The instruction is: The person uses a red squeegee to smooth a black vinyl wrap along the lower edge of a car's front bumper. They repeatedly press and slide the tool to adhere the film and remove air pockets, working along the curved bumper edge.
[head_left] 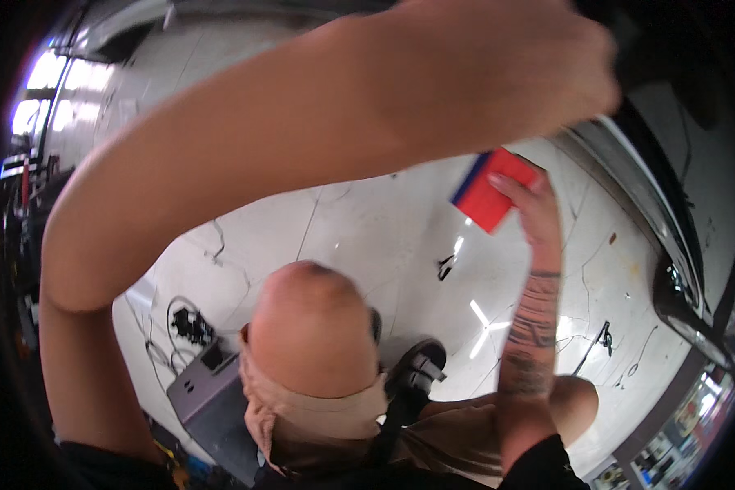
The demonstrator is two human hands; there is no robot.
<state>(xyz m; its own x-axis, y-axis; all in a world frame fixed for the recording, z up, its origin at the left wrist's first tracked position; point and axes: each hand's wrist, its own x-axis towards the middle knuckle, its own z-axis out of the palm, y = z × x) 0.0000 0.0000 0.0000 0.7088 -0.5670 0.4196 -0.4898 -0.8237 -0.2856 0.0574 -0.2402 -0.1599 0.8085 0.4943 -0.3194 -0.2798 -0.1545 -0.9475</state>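
Note:
My right hand [527, 200] grips a flat red squeegee [492, 200] with a dark blue edge, its thumb lying across the face. Below it, the tattooed forearm comes up from the lower right. My left arm arches over the top of the view, and my left hand [547, 69] is raised close to the camera at the upper right, near a dark car panel [661, 122]. Blur and the top edge hide its fingers, so what it holds or touches cannot be made out.
Car bodywork [629, 175] curves along the right side. A small black tool [444, 267] lies on the glossy pale floor [367, 220], another black tool [604, 338] farther right. A grey box-like thing [208, 408] and a black device with cables [191, 325] are at left.

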